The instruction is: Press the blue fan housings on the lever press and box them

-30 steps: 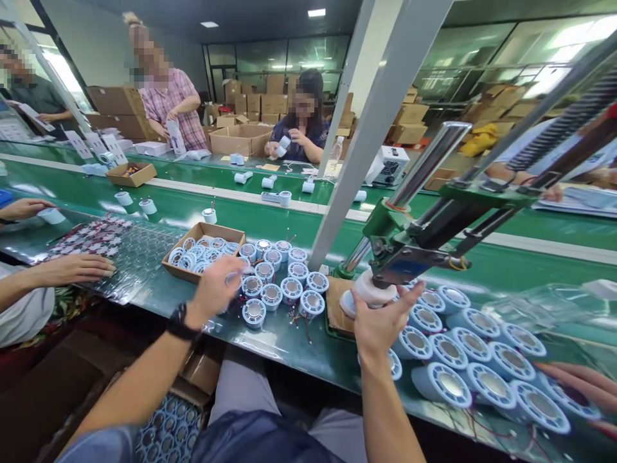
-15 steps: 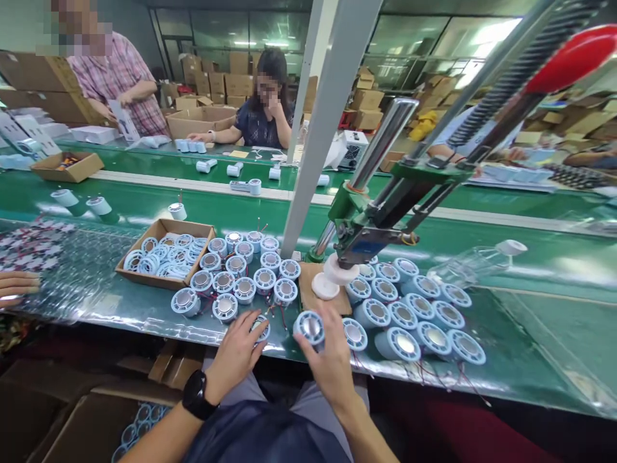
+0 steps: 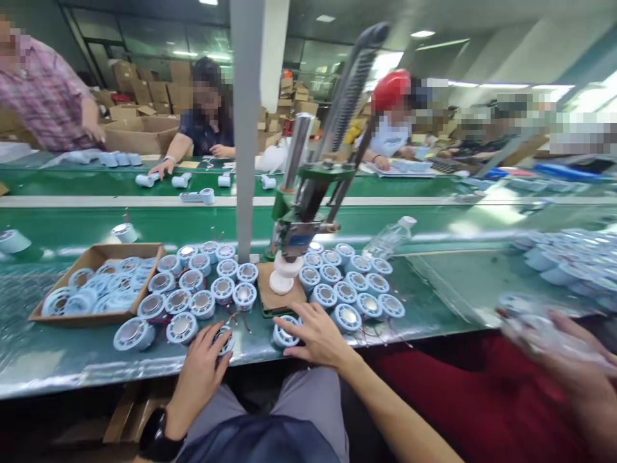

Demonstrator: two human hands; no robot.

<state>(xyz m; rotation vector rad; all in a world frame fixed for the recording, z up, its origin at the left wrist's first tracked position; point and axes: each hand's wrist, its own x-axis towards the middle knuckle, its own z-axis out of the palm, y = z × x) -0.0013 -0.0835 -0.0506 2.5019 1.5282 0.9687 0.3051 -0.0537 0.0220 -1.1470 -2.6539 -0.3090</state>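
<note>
Near the bench's front edge, my left hand has its fingers around a light-blue round part with a metal disc in its top. My right hand reaches over another blue part, thumb and fingers around its rim. Just beyond stands a hand press with a red knob; its white round pad hangs over a white disc on a brown board. Several similar blue parts stand left of the press, and several more on its right.
A cardboard box of blue rings sits on the left. A grey post rises beside the press. Beyond are a clear bottle and a green conveyor. Several people work across it; another person's hands hold something clear at right.
The view has turned right. My right hand has gone from gripping a blue part upright in front of the press to lying over a part there. My left hand stays at its part.
</note>
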